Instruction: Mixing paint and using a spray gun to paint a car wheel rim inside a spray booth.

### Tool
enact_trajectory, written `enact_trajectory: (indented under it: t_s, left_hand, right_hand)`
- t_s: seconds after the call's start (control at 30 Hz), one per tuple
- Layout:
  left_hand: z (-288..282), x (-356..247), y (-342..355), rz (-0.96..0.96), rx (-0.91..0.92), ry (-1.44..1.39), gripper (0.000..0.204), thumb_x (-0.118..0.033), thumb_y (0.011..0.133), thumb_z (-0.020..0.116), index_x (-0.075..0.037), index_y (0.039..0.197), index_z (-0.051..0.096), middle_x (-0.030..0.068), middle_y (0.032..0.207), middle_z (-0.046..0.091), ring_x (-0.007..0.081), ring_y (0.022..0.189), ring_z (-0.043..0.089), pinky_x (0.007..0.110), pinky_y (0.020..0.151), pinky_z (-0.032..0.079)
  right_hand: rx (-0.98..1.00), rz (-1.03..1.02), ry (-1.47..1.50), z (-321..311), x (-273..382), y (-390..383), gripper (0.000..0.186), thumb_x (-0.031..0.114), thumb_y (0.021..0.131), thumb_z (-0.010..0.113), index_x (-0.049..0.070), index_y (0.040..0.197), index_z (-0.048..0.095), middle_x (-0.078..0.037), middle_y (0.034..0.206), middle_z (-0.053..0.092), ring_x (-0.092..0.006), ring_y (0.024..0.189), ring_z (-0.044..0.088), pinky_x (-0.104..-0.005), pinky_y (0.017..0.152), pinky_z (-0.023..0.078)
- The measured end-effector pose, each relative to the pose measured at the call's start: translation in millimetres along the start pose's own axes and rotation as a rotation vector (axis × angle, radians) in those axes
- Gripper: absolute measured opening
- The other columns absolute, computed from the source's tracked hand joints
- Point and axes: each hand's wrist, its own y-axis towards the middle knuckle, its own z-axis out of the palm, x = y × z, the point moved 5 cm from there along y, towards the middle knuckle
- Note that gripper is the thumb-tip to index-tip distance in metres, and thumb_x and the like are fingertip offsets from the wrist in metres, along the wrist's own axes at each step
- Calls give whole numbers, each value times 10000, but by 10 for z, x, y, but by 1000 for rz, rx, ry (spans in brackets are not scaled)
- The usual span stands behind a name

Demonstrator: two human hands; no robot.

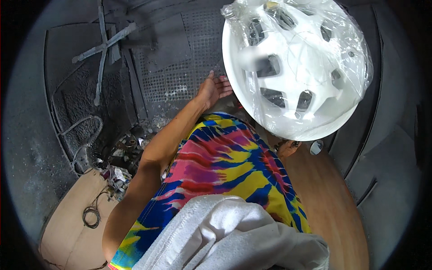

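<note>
Dusty grey metal surrounds everything: a sooty floor (27, 148) on the far left, with a welded cross of flat bars (104, 45) lying on a dark panel above it. Lower left, a sheet of cardboard (72, 225) carries a small coil of black wire (92, 215), and just beside its upper edge sits a heap of scrap and small parts (121, 157). Further along, a perforated metal grate (180, 67) fills the upper middle.

From the lower edge the person's bare left forearm runs up toward that grate, crossing a bright tie-dye garment (225, 166) and a white cloth (225, 234) bunched below it. The left hand (215, 87) is open, palm turned up, fingers (223, 82) spread and pressed against the left rim of a large white wheel cover (292, 67) wrapped in clear plastic film (355, 58). It steadies the rim rather than closing around it.

The wheel cover stands tilted in the upper right, well above the garment. Under its lower edge a small part of the right hand (288, 146) shows, touching the rim from below; I cannot tell how its fingers are set. A curved wooden board (328, 198) lies below that, against grey panels on the right.
</note>
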Motion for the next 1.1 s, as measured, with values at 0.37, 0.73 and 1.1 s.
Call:
enact_trajectory:
  t_s: [0.37,0.73,1.1]
  left_hand:
    - [75,169,-102,-94,54,-14,708,-518,1054,123,38,1164,547,228,1152,625,328,1116,605,453,1019,476]
    - [-953,356,434,233,-106,645,661,-542,1017,355,14,1048,712,134,990,727,239,890,693,361,848,528]
    - [-2732,1618,248,235,-220,1277,482,-436,913,497,-21,1055,694,231,970,705,358,892,688,458,831,505]
  right_hand:
    - [43,145,-5,37,-101,-30,485,323,994,590,-54,1290,517,-203,1104,647,-242,928,631,-350,785,502]
    - [20,231,150,8,-206,-69,478,316,991,597,-50,1289,518,-199,1118,640,-224,913,633,-344,764,509]
    - [343,272,302,662,436,-266,480,343,992,563,-20,1305,538,-207,1109,632,-277,925,627,-378,778,512]
